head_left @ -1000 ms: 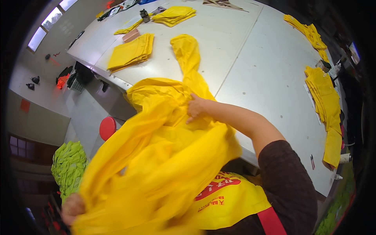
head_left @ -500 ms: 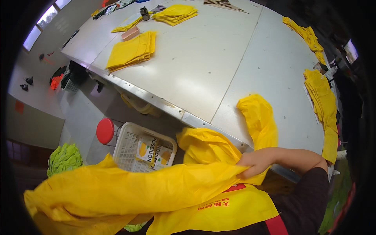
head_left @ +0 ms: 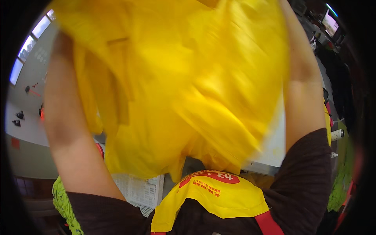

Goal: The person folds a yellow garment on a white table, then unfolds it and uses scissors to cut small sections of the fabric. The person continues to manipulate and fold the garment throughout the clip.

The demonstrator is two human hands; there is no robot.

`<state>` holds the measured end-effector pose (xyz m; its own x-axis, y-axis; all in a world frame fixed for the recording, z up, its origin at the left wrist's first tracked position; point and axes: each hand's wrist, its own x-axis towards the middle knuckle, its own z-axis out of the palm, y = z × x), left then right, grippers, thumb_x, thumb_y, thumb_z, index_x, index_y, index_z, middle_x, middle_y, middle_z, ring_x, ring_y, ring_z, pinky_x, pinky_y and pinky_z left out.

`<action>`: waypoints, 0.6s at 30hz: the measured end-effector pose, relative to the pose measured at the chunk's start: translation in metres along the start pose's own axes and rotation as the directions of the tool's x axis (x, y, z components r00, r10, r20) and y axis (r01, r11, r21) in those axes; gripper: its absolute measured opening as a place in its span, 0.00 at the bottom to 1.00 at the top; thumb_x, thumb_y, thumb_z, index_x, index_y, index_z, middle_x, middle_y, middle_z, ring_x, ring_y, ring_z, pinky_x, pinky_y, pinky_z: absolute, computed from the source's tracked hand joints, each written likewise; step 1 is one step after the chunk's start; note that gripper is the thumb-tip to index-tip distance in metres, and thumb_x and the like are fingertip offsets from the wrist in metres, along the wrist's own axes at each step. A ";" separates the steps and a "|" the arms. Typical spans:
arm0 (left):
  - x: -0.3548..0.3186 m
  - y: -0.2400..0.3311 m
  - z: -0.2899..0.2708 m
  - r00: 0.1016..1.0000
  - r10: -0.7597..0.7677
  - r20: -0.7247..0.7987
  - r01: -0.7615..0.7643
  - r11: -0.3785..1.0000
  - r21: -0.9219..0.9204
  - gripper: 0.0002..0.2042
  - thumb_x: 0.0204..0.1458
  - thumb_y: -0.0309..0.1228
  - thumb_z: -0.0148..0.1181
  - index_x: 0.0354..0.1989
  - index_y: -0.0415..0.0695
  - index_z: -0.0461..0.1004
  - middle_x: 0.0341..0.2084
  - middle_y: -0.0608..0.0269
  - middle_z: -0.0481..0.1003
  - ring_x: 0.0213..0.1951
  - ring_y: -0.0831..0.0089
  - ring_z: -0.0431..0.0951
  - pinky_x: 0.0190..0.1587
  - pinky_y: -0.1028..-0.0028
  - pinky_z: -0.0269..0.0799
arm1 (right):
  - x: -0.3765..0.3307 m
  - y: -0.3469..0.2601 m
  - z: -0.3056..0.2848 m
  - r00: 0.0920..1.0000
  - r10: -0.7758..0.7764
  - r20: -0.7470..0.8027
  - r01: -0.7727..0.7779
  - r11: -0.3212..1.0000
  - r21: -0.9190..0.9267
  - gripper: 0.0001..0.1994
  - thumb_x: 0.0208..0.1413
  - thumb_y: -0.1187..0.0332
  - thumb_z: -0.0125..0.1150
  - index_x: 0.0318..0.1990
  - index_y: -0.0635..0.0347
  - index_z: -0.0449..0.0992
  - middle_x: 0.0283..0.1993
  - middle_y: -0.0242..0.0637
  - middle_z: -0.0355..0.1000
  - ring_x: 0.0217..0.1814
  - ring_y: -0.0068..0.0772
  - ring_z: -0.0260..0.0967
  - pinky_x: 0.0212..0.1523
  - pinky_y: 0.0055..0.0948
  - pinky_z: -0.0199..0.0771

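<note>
A large yellow garment [head_left: 164, 86] of thin, slightly shiny cloth fills the middle of the head view, raised in front of me and blurred by motion. Its lower part hangs in loose folds down to my yellow apron [head_left: 231, 199]. Both my arms reach up along its sides. My left forearm [head_left: 74, 129] runs up to the garment's upper left, where cloth covers the hand. On the other side my right forearm [head_left: 303, 78] leaves through the top of the picture, so that hand does not show. How the fingers hold the cloth is hidden.
A white slatted basket [head_left: 135, 190] stands low at left, beside a partly hidden red stool [head_left: 100, 150]. Crumpled green material [head_left: 64, 207] lies at the lower left. The pale worktable [head_left: 274, 147] is mostly covered by the garment.
The yellow garment has gone from lying across my front at the table edge to raised and spread before me. My right hand, earlier gripping it, has risen out of sight; my left forearm now shows.
</note>
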<state>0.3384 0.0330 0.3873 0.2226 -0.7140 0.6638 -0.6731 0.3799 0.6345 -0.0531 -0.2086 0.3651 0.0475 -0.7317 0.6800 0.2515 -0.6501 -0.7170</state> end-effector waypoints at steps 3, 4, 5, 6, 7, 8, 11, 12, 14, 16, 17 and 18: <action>-0.018 -0.081 0.107 0.991 -0.035 0.128 0.032 0.999 0.025 0.18 0.56 0.37 0.47 0.48 0.37 0.65 0.45 0.51 0.70 0.41 0.64 0.74 0.45 0.71 0.70 | 0.001 0.097 -0.072 0.999 -0.014 -0.032 0.001 0.922 -0.386 0.33 0.60 0.56 0.44 0.63 0.73 0.45 0.64 0.53 0.50 0.65 0.39 0.50 0.61 0.29 0.52; -0.057 -0.129 0.115 0.986 0.142 0.084 -0.165 0.885 0.435 0.19 0.54 0.37 0.50 0.51 0.39 0.64 0.50 0.48 0.67 0.47 0.58 0.72 0.50 0.66 0.66 | -0.037 0.145 -0.075 0.998 -0.067 0.002 0.060 0.874 -0.482 0.28 0.60 0.61 0.43 0.61 0.74 0.49 0.47 0.48 0.64 0.48 0.36 0.60 0.50 0.31 0.62; -0.111 -0.133 0.132 0.959 -0.186 0.216 0.047 0.849 0.526 0.23 0.53 0.40 0.52 0.54 0.41 0.63 0.54 0.47 0.64 0.54 0.53 0.65 0.55 0.62 0.59 | -0.099 0.163 -0.089 0.994 0.059 0.092 0.007 0.806 -0.592 0.27 0.59 0.60 0.45 0.60 0.71 0.52 0.54 0.48 0.61 0.56 0.38 0.57 0.56 0.32 0.57; -0.172 -0.169 0.149 0.981 -0.035 0.192 -0.059 0.884 0.463 0.26 0.51 0.41 0.54 0.56 0.42 0.61 0.55 0.49 0.63 0.60 0.52 0.57 0.58 0.59 0.51 | -0.173 0.168 -0.097 0.984 0.138 0.117 -0.037 0.787 -0.616 0.29 0.58 0.59 0.47 0.61 0.71 0.51 0.59 0.50 0.56 0.62 0.40 0.51 0.61 0.33 0.51; -0.227 -0.183 0.159 0.957 0.018 0.291 -0.160 0.867 0.472 0.28 0.51 0.43 0.55 0.58 0.43 0.60 0.56 0.51 0.63 0.61 0.52 0.55 0.58 0.53 0.47 | -0.249 0.179 -0.105 0.963 0.226 0.145 -0.082 0.762 -0.642 0.31 0.57 0.57 0.49 0.61 0.71 0.50 0.64 0.52 0.50 0.68 0.42 0.46 0.65 0.34 0.46; -0.286 -0.190 0.171 0.932 -0.265 0.247 0.096 0.838 0.537 0.30 0.49 0.45 0.56 0.59 0.44 0.58 0.57 0.52 0.60 0.62 0.53 0.53 0.59 0.48 0.43 | -0.316 0.168 -0.111 0.907 0.402 0.128 -0.239 0.739 -0.630 0.36 0.54 0.56 0.53 0.62 0.72 0.47 0.65 0.54 0.47 0.69 0.46 0.43 0.66 0.36 0.42; -0.377 -0.169 0.199 0.773 -0.582 0.253 0.224 0.624 0.749 0.39 0.44 0.53 0.58 0.62 0.45 0.53 0.62 0.45 0.49 0.64 0.49 0.45 0.58 0.42 0.39 | -0.472 0.108 -0.108 0.601 0.797 0.064 -0.544 0.466 -0.698 0.46 0.44 0.51 0.63 0.62 0.75 0.45 0.65 0.60 0.43 0.69 0.54 0.38 0.68 0.40 0.37; -0.393 -0.173 0.208 0.755 -0.609 0.243 0.225 0.588 0.777 0.40 0.44 0.54 0.57 0.62 0.46 0.52 0.62 0.45 0.48 0.64 0.48 0.44 0.58 0.41 0.38 | -0.501 0.093 -0.096 0.607 0.793 0.049 -0.533 0.452 -0.715 0.46 0.42 0.52 0.64 0.61 0.74 0.46 0.65 0.61 0.44 0.69 0.54 0.39 0.67 0.42 0.39; -0.413 -0.184 0.227 0.724 -0.648 0.235 0.200 0.524 0.828 0.41 0.43 0.56 0.56 0.63 0.47 0.52 0.62 0.43 0.47 0.65 0.47 0.42 0.57 0.39 0.38 | -0.526 0.082 -0.070 0.623 0.782 -0.001 -0.470 0.373 -0.800 0.45 0.40 0.55 0.65 0.61 0.72 0.48 0.64 0.61 0.46 0.68 0.53 0.42 0.64 0.44 0.44; -0.410 -0.189 0.243 0.765 -0.617 0.184 0.209 0.509 0.835 0.40 0.43 0.58 0.54 0.63 0.49 0.52 0.63 0.43 0.47 0.65 0.47 0.41 0.57 0.38 0.37 | -0.526 0.082 -0.047 0.644 0.764 -0.045 -0.334 0.228 -0.915 0.42 0.40 0.60 0.64 0.61 0.70 0.50 0.63 0.59 0.48 0.66 0.51 0.45 0.61 0.46 0.48; -0.406 -0.192 0.249 0.784 -0.601 0.157 0.219 0.503 0.836 0.40 0.44 0.58 0.54 0.63 0.50 0.52 0.63 0.43 0.47 0.65 0.48 0.41 0.56 0.38 0.37 | -0.528 0.090 -0.045 0.670 0.741 -0.045 -0.315 0.229 -0.921 0.39 0.41 0.62 0.62 0.60 0.70 0.52 0.63 0.57 0.49 0.66 0.51 0.45 0.61 0.46 0.48; -0.398 -0.197 0.256 0.777 -0.613 0.141 0.226 0.482 0.847 0.40 0.44 0.59 0.53 0.63 0.51 0.52 0.63 0.43 0.47 0.65 0.48 0.41 0.56 0.38 0.37 | -0.530 0.105 -0.044 0.699 0.714 -0.044 -0.297 0.234 -0.926 0.37 0.42 0.64 0.61 0.59 0.69 0.53 0.63 0.55 0.51 0.66 0.50 0.46 0.60 0.45 0.48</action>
<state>0.2017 0.0916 -0.1034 0.4862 -0.8709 0.0712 -0.8710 -0.4764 0.1202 -0.0940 0.1014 -0.0772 0.1703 -0.9844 -0.0435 -0.8504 -0.1245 -0.5112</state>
